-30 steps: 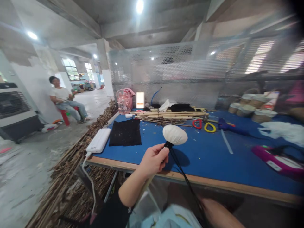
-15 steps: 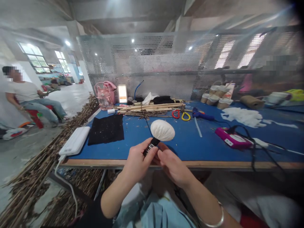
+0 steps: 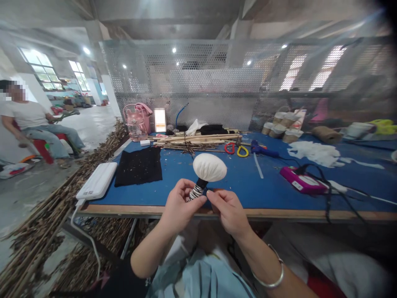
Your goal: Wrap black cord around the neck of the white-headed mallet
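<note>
In the head view, a white padded ball [image 3: 209,167] is held up over the near edge of a blue table [image 3: 266,194], just above both hands. Below the ball a short stem [image 3: 197,191] wound with black thread is seen. The stem is gripped by the left hand [image 3: 179,205], with the thumb and fingers curled shut around it. The right hand [image 3: 228,210] is held just beside it, thumb and forefinger pinched together at the foot of the stem and touching the left thumb; what lies between those fingertips cannot be made out. A metal bangle [image 3: 273,276] is worn on the right wrist. On the table, a white power bank [image 3: 97,181] lies at the left edge, with a black cloth [image 3: 139,165] just beside it. Further back, a bundle of sticks [image 3: 201,140] is laid across the table, and red and yellow scissors [image 3: 236,150] lie near its right end, next to a blue glue gun [image 3: 261,149]. A pink device [image 3: 302,184] with a black cord is seen to the right, and white wadding [image 3: 314,152] lies behind it. A pink fan [image 3: 137,122] stands at the far left corner. Twigs [image 3: 40,231] are heaped on the floor along the table's left side. Another person [image 3: 31,121] is seated far off to the left.
</note>
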Action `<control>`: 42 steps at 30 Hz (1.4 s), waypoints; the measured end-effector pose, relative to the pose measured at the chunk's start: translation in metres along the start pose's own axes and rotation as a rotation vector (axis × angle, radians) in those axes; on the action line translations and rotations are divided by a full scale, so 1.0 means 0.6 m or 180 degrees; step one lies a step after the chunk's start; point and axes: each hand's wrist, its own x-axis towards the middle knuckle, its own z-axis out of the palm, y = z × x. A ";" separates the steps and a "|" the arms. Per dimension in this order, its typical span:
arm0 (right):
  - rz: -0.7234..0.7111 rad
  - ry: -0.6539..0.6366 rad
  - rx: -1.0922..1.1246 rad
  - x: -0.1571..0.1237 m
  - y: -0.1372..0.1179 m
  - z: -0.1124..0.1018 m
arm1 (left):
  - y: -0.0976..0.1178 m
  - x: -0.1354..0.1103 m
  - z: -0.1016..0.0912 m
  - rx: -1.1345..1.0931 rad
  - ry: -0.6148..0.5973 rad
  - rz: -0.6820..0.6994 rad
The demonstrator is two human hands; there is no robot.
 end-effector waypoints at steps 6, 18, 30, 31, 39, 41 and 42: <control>-0.0060 -0.0089 0.0072 0.002 0.001 0.002 | 0.002 -0.014 0.006 -0.0703 -0.0308 -0.0429; 0.0828 -0.0757 0.1189 0.034 -0.003 -0.001 | 0.004 -0.011 -0.009 -0.0835 -0.1038 -0.0777; 0.0280 -0.0350 0.0215 0.024 -0.026 0.014 | -0.013 -0.016 0.003 0.0265 0.0382 0.0215; 0.0270 -0.0439 0.0110 0.021 -0.030 0.009 | -0.011 -0.015 0.002 0.0067 0.0301 0.0070; 0.0005 -0.0193 -0.0158 -0.002 -0.048 0.008 | -0.001 -0.026 0.008 -0.0618 0.0125 -0.0282; -0.0020 -0.0146 -0.0232 -0.002 -0.047 0.008 | 0.004 -0.030 0.009 -0.0760 0.0097 -0.0393; -0.0016 -0.0145 -0.0254 -0.001 -0.045 0.008 | 0.007 -0.032 0.009 -0.0862 0.0058 -0.0466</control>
